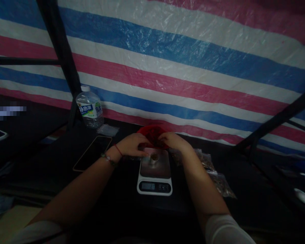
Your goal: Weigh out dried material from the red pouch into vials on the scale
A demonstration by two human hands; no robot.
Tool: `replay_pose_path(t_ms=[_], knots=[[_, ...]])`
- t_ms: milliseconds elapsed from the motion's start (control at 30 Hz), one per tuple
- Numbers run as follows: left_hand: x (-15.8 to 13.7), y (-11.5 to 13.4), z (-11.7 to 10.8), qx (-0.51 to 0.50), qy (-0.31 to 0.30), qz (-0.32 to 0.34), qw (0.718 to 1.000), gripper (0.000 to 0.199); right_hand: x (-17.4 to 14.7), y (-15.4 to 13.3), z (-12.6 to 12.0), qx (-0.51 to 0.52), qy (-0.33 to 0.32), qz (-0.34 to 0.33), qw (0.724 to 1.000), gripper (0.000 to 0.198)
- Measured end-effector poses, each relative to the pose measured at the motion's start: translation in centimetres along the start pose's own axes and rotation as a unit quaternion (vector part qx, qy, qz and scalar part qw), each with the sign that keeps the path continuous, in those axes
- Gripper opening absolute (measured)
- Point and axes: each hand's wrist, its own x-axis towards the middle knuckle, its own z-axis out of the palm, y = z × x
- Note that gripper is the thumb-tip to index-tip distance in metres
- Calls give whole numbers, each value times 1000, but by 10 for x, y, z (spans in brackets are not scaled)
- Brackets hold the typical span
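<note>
A red bowl (146, 129) with dark contents stands behind a white digital kitchen scale (154, 188). On the scale's metal plate rests a small round container (154, 158) with something brownish in it. My left hand (134, 145) is at the bowl's left front rim, its thumb apart from the fingers and near the scale plate; I see nothing held in it. My right hand (171, 139) reaches into the bowl from the right, fingers bent down and close together. What those fingertips hold, if anything, is too dark to make out.
Several small clear bags with brownish contents (222, 184) lie right of the scale, partly behind my right forearm. A phone (93, 153), a clear plastic bag (108, 130) and a large plastic bottle (89, 107) are on the left. A striped sheet (167, 71) hangs behind the black table.
</note>
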Motion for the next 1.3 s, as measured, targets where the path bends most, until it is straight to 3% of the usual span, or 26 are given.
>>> replay_pose_path(t_ms=[133, 300, 567, 967, 1300], knots=[[-7, -15, -11, 31, -40, -62, 997, 39, 16, 15, 19, -40, -19, 28, 999, 39], [0, -18, 10, 51, 5, -64, 997, 25, 24, 20, 34, -59, -27, 5, 998, 28], [10, -17, 34, 62, 3, -62, 996, 43, 31, 19, 43, -41, -44, -12, 998, 33], [9, -21, 34, 111, -41, -124, 985, 43, 50, 2, 43, -80, -58, 17, 995, 27], [8, -27, 38, 119, -33, -123, 985, 45, 62, -1, 44, -126, -71, 58, 988, 28]])
